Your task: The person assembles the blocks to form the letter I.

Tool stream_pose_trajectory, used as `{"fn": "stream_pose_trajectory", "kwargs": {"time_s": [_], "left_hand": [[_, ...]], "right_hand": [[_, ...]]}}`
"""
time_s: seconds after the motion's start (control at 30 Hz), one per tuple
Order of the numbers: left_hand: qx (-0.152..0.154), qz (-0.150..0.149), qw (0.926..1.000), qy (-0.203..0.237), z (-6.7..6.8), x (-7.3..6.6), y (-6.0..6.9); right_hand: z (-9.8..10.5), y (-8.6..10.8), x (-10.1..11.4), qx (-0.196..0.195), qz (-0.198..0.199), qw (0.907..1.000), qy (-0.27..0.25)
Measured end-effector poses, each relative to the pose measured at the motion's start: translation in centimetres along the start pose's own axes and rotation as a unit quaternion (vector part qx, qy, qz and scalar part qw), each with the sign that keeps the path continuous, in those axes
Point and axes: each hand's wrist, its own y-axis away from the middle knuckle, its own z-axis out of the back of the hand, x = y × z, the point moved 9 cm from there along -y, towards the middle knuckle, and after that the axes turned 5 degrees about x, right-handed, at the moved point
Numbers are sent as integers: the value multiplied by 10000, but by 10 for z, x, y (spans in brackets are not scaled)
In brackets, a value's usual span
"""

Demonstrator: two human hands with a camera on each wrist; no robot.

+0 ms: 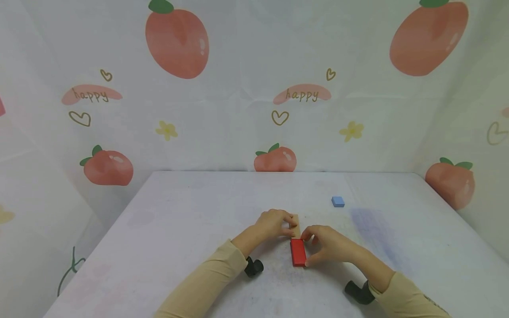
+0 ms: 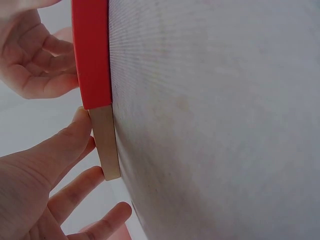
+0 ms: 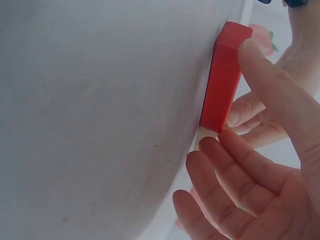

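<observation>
A red rectangular block point(image 1: 298, 253) lies flat on the table, its far end meeting a plain wooden block point(image 1: 296, 230) in one line. My left hand point(image 1: 274, 222) pinches the wooden block between thumb and fingers. In the left wrist view the wooden block point(image 2: 104, 142) touches the end of the red block point(image 2: 92, 55). From the right side, my right hand point(image 1: 328, 244) holds the red block at its two ends. The right wrist view shows the thumb point(image 3: 252, 52) on the near end and a fingertip at the far end, where the wooden block mostly hides behind fingers.
A small blue block point(image 1: 338, 202) lies farther back, right of the hands. The white table point(image 1: 199, 198) ends at a hanging cloth point(image 1: 238, 53) printed with peaches. Black wrist cameras point(image 1: 254, 267) sit low over the tabletop beneath both forearms.
</observation>
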Motion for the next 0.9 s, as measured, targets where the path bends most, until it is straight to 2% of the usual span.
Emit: {"fn": "stream_pose_trajectory", "kwargs": {"time_s": [0.9], "left_hand": [[-15,-21,10000,8,0,-1,2]], "right_hand": [[1,-1,3,-85,51,9998,168]]}}
